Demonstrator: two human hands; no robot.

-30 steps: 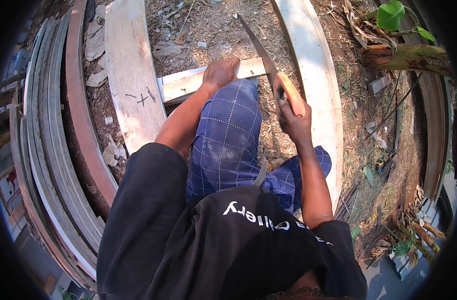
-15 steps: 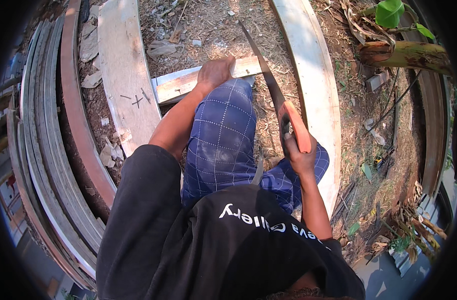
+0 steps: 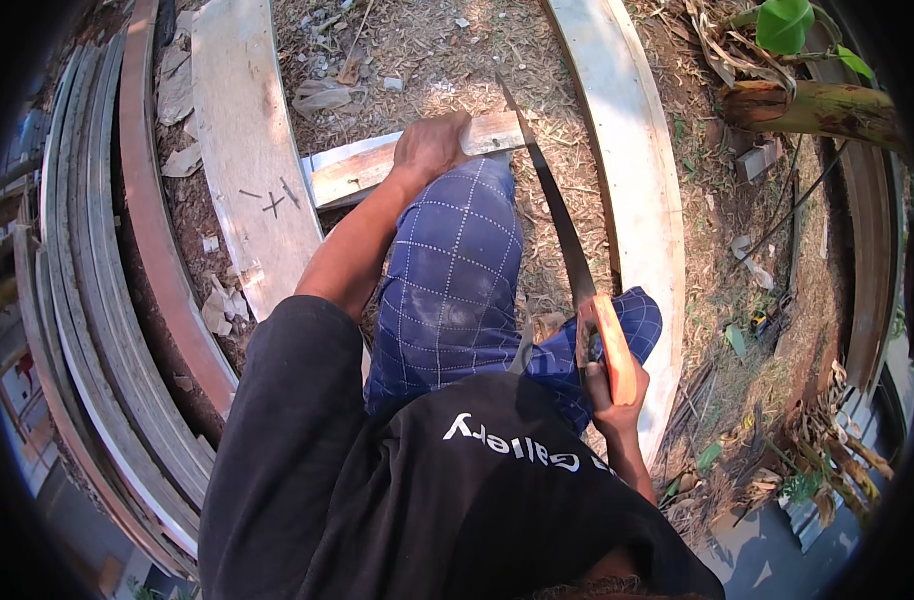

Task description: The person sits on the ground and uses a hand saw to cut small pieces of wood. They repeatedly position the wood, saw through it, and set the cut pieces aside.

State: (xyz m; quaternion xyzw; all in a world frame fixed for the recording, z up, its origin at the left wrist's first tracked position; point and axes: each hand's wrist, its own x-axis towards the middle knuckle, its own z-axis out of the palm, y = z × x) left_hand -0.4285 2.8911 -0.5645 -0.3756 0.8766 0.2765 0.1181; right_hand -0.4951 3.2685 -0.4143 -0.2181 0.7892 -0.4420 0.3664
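My right hand [image 3: 617, 393] is closed round the wooden handle of a hand saw [image 3: 555, 195]. The long dark blade points away from me, its upper part against the right end of a short wooden board [image 3: 362, 168]. My left hand [image 3: 433, 146] grips that board near its middle, fingers curled over the far edge. The board lies crosswise, its left end by a wide pale plank [image 3: 245, 130]. My knee, in blue checked trousers [image 3: 457, 230], is bent up against the board's near side.
A long pale plank [image 3: 632, 150] runs along the right. Several stacked grey boards [image 3: 97, 250] and a reddish-brown beam [image 3: 155, 190] lie at the left. Wood shavings and debris cover the ground [image 3: 427, 60]. A thick plant stem [image 3: 817, 108] juts in at the upper right.
My right hand has drawn the saw back toward me, sliding the blade along the board's end. My left hand stays in place on the board.
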